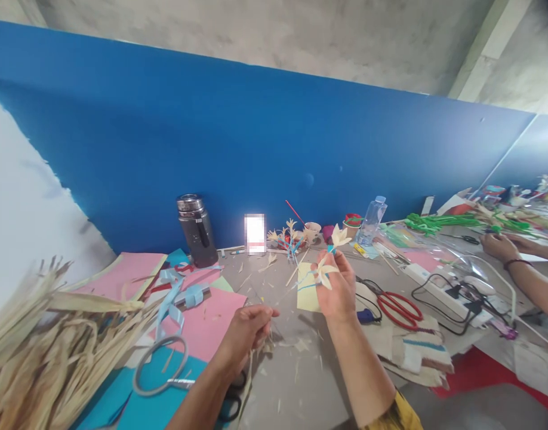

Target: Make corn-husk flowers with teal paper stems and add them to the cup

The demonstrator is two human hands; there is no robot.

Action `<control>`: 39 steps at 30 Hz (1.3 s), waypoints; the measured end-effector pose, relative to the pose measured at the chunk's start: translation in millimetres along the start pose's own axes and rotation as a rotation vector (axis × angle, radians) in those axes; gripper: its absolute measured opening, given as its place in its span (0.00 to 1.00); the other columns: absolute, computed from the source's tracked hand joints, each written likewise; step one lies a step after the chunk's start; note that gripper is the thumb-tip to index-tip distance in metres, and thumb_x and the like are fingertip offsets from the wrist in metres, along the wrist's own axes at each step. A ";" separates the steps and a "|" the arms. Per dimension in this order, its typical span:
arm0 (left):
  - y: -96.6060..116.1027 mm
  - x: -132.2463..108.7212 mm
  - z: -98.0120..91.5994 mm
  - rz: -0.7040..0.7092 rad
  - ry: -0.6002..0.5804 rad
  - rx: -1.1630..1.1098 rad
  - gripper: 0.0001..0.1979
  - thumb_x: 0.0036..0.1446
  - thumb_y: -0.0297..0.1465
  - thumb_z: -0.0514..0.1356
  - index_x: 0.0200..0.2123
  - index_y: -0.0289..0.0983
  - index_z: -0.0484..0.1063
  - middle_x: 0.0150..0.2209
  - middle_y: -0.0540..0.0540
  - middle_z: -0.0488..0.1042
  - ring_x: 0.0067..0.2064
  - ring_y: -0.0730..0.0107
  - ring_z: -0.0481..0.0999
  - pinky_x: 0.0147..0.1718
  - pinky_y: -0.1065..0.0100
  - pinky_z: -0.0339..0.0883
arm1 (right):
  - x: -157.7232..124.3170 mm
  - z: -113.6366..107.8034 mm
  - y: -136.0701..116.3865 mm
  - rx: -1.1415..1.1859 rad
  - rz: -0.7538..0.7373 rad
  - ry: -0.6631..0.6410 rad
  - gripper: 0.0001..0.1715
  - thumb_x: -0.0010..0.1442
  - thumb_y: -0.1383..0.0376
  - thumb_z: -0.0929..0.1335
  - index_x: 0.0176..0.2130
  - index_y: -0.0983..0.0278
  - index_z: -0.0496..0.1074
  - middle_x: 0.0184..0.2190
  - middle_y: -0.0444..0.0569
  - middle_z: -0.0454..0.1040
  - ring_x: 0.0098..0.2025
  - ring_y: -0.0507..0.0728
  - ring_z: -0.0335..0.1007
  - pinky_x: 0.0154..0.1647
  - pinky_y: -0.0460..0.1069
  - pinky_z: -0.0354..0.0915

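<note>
My right hand [336,286] is raised above the table and pinches small cream leaf flowers [332,254] bound with light blue tape. A thin strand runs from them down to my left hand [247,328], which is closed in a pinch on its end, low over the grey table [301,382]. A pale yellow paper sheet [306,289] lies just behind my right hand. Scraps of dried leaf litter the table below both hands.
A heap of dried leaf strips [45,346] fills the left foreground. Pink and blue paper [206,322], blue ribbon, a tape ring [160,365], a dark flask [197,230], red scissors [399,307], a water bottle [371,221] and a power strip [444,292] surround me. Another person's hands [502,246] work at right.
</note>
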State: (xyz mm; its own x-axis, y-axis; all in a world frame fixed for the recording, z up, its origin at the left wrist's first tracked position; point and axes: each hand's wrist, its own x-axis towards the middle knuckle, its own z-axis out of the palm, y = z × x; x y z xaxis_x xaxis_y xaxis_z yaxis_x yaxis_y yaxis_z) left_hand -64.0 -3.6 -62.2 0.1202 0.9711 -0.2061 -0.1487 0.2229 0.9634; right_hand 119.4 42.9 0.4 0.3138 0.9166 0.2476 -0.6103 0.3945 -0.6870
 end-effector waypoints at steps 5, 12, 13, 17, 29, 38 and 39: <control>-1.1 5.6 -7.8 0.100 0.215 0.086 0.22 0.45 0.46 0.67 0.17 0.34 0.67 0.21 0.51 0.68 0.16 0.85 0.48 0.18 0.73 0.38 | 6.1 -4.3 -15.1 0.011 -0.128 0.107 0.22 0.46 0.56 0.79 0.31 0.62 0.67 0.23 0.37 0.63 0.21 0.46 0.54 0.22 0.43 0.54; 1.1 8.0 -12.0 0.196 0.370 0.214 0.17 0.47 0.44 0.64 0.22 0.35 0.73 0.17 0.55 0.60 0.18 0.78 0.54 0.18 0.73 0.47 | 3.0 -5.0 -31.2 -0.042 -0.226 0.188 0.18 0.50 0.56 0.76 0.33 0.61 0.67 0.25 0.38 0.66 0.23 0.47 0.57 0.24 0.44 0.57; 1.5 8.9 -14.4 0.190 0.371 0.230 0.17 0.46 0.45 0.64 0.23 0.35 0.73 0.17 0.55 0.61 0.18 0.78 0.55 0.18 0.72 0.48 | 4.6 -5.9 -37.4 -0.032 -0.237 0.220 0.18 0.49 0.57 0.76 0.32 0.61 0.67 0.24 0.38 0.66 0.22 0.47 0.56 0.23 0.44 0.55; 8.6 10.2 -26.1 0.216 0.404 0.346 0.14 0.44 0.42 0.65 0.24 0.35 0.75 0.19 0.50 0.69 0.21 0.71 0.65 0.22 0.69 0.57 | 13.7 -17.8 -69.6 0.013 -0.277 0.313 0.19 0.44 0.61 0.77 0.29 0.61 0.65 0.26 0.38 0.68 0.23 0.46 0.59 0.21 0.42 0.56; 74.2 -11.3 -30.5 0.499 0.382 1.167 0.13 0.56 0.34 0.53 0.29 0.37 0.77 0.27 0.41 0.79 0.34 0.55 0.77 0.33 0.64 0.62 | -4.2 -27.8 -71.7 -0.031 0.040 0.136 0.21 0.40 0.61 0.79 0.28 0.62 0.67 0.23 0.37 0.67 0.21 0.45 0.59 0.18 0.41 0.57; 70.3 -27.5 7.3 0.442 0.115 0.463 0.13 0.51 0.35 0.63 0.40 0.37 0.79 0.28 0.49 0.75 0.31 0.67 0.72 0.32 0.69 0.64 | -35.1 5.2 -7.7 -0.156 0.256 -0.080 0.16 0.41 0.60 0.79 0.26 0.65 0.73 0.20 0.39 0.67 0.21 0.45 0.55 0.20 0.42 0.53; 64.2 -25.2 11.0 0.428 0.012 0.347 0.14 0.49 0.34 0.66 0.41 0.37 0.79 0.33 0.47 0.77 0.35 0.66 0.74 0.35 0.68 0.66 | -37.2 8.9 0.5 -0.164 0.264 -0.110 0.16 0.42 0.59 0.78 0.26 0.65 0.73 0.20 0.39 0.67 0.21 0.46 0.55 0.21 0.42 0.53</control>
State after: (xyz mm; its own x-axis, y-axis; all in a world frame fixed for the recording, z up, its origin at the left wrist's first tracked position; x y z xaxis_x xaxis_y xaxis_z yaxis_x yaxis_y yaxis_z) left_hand -65.8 -14.8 6.7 0.1084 0.9703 0.2165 0.1503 -0.2312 0.9612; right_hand 100.9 9.5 -3.0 0.0743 0.9909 0.1122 -0.5321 0.1345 -0.8359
